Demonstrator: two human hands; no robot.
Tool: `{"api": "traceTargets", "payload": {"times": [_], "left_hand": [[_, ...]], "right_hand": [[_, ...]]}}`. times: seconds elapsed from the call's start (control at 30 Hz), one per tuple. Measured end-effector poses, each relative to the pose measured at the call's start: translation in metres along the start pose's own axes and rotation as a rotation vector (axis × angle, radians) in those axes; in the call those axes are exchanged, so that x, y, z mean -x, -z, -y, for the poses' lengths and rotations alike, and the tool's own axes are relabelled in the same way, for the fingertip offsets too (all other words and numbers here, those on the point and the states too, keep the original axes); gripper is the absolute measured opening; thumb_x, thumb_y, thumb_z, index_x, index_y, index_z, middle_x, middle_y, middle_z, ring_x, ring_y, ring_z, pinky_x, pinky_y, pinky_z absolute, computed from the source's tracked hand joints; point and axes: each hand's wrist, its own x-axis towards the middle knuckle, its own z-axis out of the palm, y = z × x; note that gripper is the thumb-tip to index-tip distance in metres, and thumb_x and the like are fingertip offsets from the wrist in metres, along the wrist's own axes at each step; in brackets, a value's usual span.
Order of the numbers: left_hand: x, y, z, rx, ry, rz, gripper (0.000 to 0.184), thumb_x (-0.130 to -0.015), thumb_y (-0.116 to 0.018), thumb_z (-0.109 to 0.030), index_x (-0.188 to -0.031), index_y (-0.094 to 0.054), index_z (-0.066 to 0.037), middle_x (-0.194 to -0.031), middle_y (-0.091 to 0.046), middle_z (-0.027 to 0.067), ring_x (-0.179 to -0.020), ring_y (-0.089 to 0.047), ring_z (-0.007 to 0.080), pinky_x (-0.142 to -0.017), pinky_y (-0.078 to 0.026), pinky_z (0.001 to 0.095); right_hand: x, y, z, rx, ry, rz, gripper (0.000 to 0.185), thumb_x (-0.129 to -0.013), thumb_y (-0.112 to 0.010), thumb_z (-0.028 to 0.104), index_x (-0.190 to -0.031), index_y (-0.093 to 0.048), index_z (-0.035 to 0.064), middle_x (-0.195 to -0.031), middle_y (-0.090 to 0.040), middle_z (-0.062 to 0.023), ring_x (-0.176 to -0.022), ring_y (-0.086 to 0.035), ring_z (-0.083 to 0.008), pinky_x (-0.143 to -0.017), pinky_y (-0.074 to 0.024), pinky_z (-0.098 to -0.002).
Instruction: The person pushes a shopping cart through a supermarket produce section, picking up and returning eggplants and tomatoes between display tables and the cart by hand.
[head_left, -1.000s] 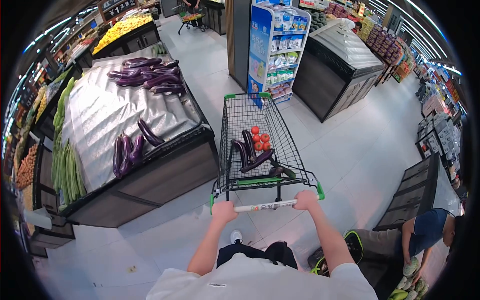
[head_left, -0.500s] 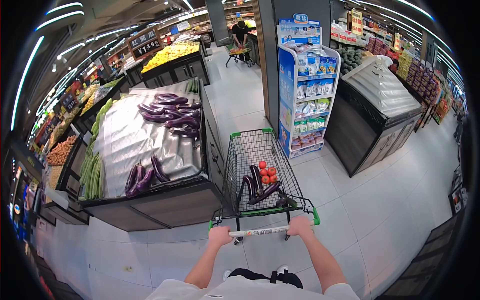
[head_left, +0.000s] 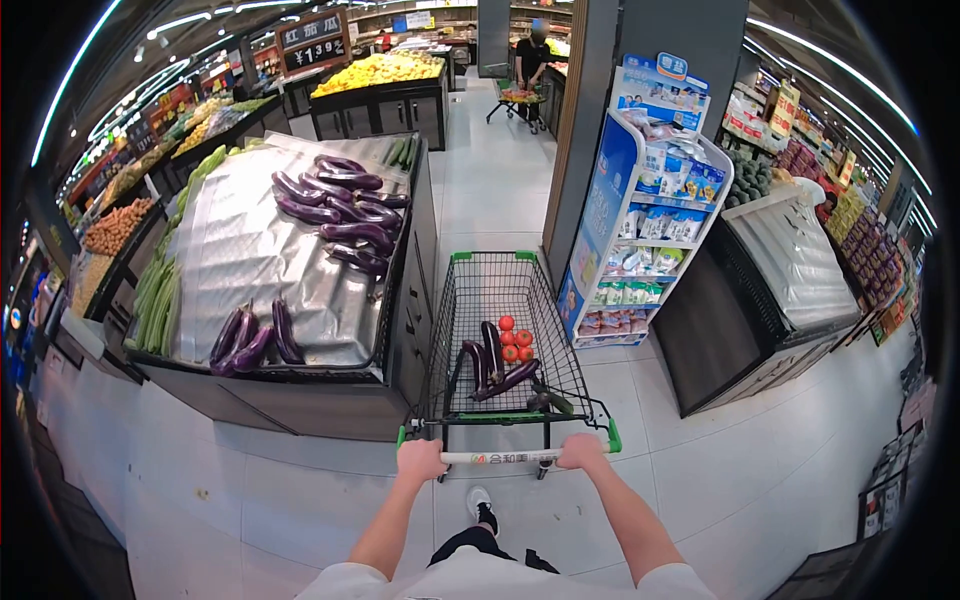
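At the lower centre of the frame, the white handle of the shopping cart is marked 合和美 and gripped at its 2 ends: the left hand and the right hand are closed narrowly around it, with fingers curled over the bar. In the cart, at the centre, 3 long purple eggplants are held beside a cluster of 5 red tomatoes, with a dark green vegetable near the handle end. On the produce stand at left, 1 eggplant is laid just right of a small bunch, and a larger pile is seen farther back. At upper left, 红茄瓜 and ¥1.39 are shown on a price sign. At upper right, 粤盐 is printed atop a display rack, where packets are stocked on 5 tiers.
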Motion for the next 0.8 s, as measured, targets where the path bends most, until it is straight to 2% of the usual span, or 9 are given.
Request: {"api": "traceTargets", "payload": {"times": [0.1, 0.2, 0.3, 0.5, 0.8], "left_hand": [[-0.037, 0.003, -0.008, 0.026, 0.01, 0.019, 0.022, -0.07, -0.07, -0.03, -0.087, -0.074, -0.016, -0.078, -0.074, 0.0124, -0.076, -0.073, 0.0323, -0.066, -0.057, 0.0458], [-0.076, 0.002, -0.008, 0.1, -0.029, -0.006, 0.021, -0.069, -0.07, -0.028, -0.085, -0.073, -0.014, -0.075, -0.073, 0.013, -0.073, -0.073, 0.033, -0.065, -0.057, 0.0458], [-0.112, 0.003, -0.013, 0.096, -0.034, -0.076, 0.021, -0.069, -0.07, -0.028, -0.083, -0.072, -0.013, -0.073, -0.072, 0.013, -0.071, -0.072, 0.0334, -0.063, -0.057, 0.0459], [-0.192, 0.019, -0.016, 0.108, -0.054, -0.094, 0.021, -0.069, -0.071, -0.027, -0.083, -0.071, -0.012, -0.072, -0.071, 0.0133, -0.068, -0.072, 0.0335, -0.061, -0.056, 0.0456], [-0.325, 0.064, -0.019, 0.078, 0.03, -0.057, 0.019, -0.069, -0.072, -0.028, -0.084, -0.07, -0.015, -0.072, -0.071, 0.0114, -0.069, -0.072, 0.0316, -0.063, -0.056, 0.0458]], "right_hand": [[-0.02, 0.032, -0.021, 0.017, -0.02, 0.05, 0.039, -0.07, -0.066, 0.042, -0.096, -0.08, 0.0175, -0.099, -0.076, -0.0112, -0.096, -0.072, -0.0305, -0.084, -0.0583, -0.0436], [-0.058, 0.069, -0.029, 0.055, 0.0, 0.156, 0.038, -0.073, -0.066, 0.037, -0.099, -0.078, 0.0119, -0.106, -0.075, -0.0121, -0.101, -0.072, -0.03, -0.086, -0.0578, -0.043], [-0.086, 0.085, -0.044, 0.074, 0.004, 0.1, 0.036, -0.073, -0.064, 0.038, -0.097, -0.078, 0.0163, -0.1, -0.076, -0.0101, -0.097, -0.072, -0.0309, -0.084, -0.0584, -0.0436], [-0.155, 0.133, -0.07, 0.111, 0.038, 0.125, 0.032, -0.073, -0.065, 0.041, -0.091, -0.079, 0.0184, -0.093, -0.076, -0.0107, -0.092, -0.073, -0.0311, -0.08, -0.0593, -0.0437], [-0.268, 0.209, -0.1, 0.024, 0.106, 0.015, 0.031, -0.071, -0.069, 0.044, -0.091, -0.079, 0.0231, -0.09, -0.075, -0.009, -0.088, -0.072, -0.0298, -0.078, -0.0579, -0.0449]]}}
